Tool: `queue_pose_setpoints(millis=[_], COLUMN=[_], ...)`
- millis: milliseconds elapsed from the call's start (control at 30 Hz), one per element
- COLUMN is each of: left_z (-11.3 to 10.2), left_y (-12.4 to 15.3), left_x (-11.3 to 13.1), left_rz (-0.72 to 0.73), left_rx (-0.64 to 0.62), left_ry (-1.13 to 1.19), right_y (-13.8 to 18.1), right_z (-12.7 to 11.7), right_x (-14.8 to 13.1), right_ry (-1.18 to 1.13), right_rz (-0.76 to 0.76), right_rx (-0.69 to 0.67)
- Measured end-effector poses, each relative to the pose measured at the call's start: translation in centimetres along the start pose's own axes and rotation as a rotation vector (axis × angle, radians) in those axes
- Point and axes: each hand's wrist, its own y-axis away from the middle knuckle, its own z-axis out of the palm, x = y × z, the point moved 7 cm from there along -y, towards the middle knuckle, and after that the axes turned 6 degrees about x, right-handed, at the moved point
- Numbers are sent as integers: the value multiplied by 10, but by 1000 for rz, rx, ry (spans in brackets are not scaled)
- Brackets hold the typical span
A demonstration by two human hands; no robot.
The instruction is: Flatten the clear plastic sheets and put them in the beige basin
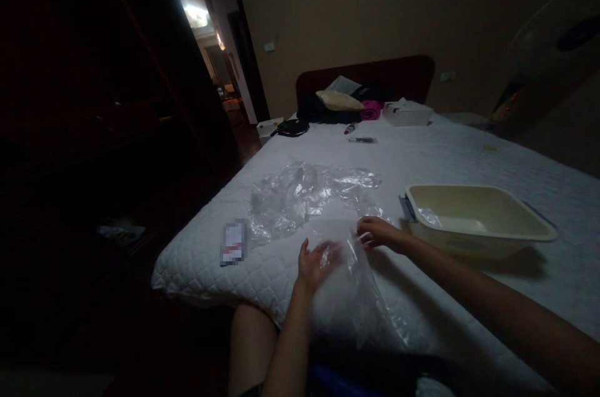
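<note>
A clear plastic bag [359, 297] hangs in front of me over the near side of the bed. My left hand [316, 264] is at its left side, thumb up and fingers apart. The plastic covers those fingertips, and the fingers look blurred. At the bag's upper right edge, my right hand [376, 233] has its fingers curled in, pinching the plastic. Just beyond both hands lies a crumpled heap of clear plastic bags [300, 194] on the white quilted bedding [197, 259].
A cream plastic basin [473, 247] sits to the right, with a bit of clear plastic inside. On the left is a card-like item [233, 242], blurred out. Toward the headboard [403, 72] are a white box [407, 112], clothes, a black pouch [293, 127] and a small packaged item [362, 140].
</note>
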Motion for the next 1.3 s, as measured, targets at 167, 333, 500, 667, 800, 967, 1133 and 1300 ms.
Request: queue_pose_setpoints(millis=[167,333,500,667,800,967,1133,1300], left_z=[9,11,5,-1,-1,3,6,-1], left_y=[2,2,-1,-4,-4,-1,-2,-10], left_x=[0,-4,-6,-6,-6,-8,-12,-15], left_rz=[-6,-34,54,88,78,48,19,-13], left_rx=[-61,-33,26,38,53,47,39,98], left_ry=[-23,-114,-315,-380,-354,-344,-447,-595], right_y=[-22,-33,-36,-31,-27,-29,-29,-24], right_z=[-39,-47,-44,-22,-15,-42,-55,-58], right_x=[42,57,65,66,53,41,45,49], right_ry=[161,179,167,362,321,74,34,91], right_rz=[76,78,92,7,-128,-211,-240,-248], right_rx=[276,393,371,58,14,344,468,495])
